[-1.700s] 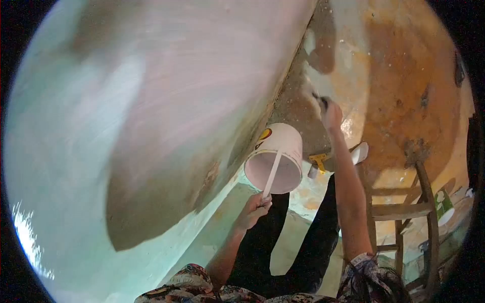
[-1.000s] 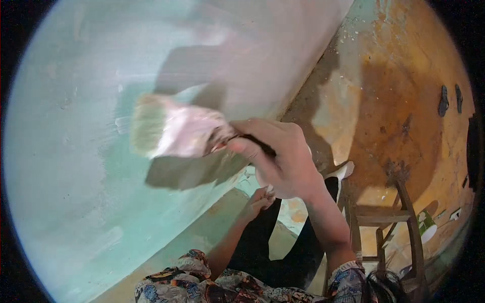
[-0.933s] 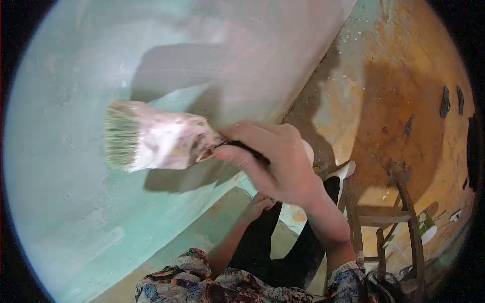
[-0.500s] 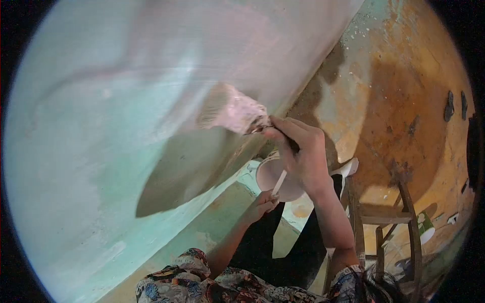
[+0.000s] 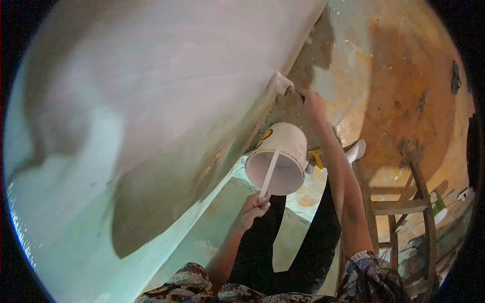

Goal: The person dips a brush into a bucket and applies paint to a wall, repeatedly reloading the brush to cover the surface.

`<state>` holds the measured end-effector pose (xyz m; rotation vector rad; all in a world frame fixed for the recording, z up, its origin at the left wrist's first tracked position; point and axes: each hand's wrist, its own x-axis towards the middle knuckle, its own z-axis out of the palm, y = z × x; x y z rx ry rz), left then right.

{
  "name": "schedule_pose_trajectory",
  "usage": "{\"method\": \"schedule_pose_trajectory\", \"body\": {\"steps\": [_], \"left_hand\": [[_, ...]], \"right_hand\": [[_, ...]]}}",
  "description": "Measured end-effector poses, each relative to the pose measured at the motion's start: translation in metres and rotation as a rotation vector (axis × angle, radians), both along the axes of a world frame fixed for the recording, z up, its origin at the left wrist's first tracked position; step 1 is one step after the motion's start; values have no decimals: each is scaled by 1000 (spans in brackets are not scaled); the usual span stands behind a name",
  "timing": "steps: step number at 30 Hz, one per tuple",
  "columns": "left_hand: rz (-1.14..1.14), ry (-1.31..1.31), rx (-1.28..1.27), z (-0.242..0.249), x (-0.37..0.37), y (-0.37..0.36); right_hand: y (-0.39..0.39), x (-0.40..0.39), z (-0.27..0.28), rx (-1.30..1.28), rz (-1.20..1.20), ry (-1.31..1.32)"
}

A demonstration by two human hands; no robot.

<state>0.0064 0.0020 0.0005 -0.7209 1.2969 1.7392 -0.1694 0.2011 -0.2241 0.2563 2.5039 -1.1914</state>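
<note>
So the right hand (image 5: 314,107) has the brush (image 5: 281,84) by its handle right at the wall's (image 5: 192,76) bottom edge, left hand (image 5: 254,208) is closed on the pale strip (image 5: 271,170) across the bucket's (image 5: 296,139) mouth, and there's open floor (image 5: 404,96) beyond the right hand, above the wooden ladder (image 5: 399,207).

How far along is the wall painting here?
The upper wall already looks coated pale pink. In hand, the right hand holds the brush at the wall's bottom edge; the left hand grips a pale strip across the bucket. Greener patches at lower left seem left to coat.
</note>
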Motion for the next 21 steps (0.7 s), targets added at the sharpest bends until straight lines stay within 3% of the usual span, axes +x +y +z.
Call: {"method": "schedule_pose_trajectory", "body": {"steps": [3,5,9,12,15,16,17,20,21], "left_hand": [[-118,-23,-135,-16,2,-4],[-59,-54,-120,-20,6,-1],[-78,-109,-208,-24,-6,7],[-169,-106,-270,-24,-4,3],[-126,-109,-105,-7,-29,7],[-137,-105,-107,1,-37,10],[-148,-98,-108,12,-41,14],[-102,-66,15,62,-45,12],[-78,-58,78,81,-46,10]], "right_hand": [[-6,12,-83,128,41,-23],[-15,21,-125,200,48,-42],[-18,16,-153,218,63,-193],[-20,37,-146,211,-19,-279],[-4,68,-109,166,-166,-331],[2,92,-121,225,-152,-334],[15,93,-66,157,-220,-312],[45,151,-10,193,-284,-259],[56,153,33,176,-343,-287]]}}
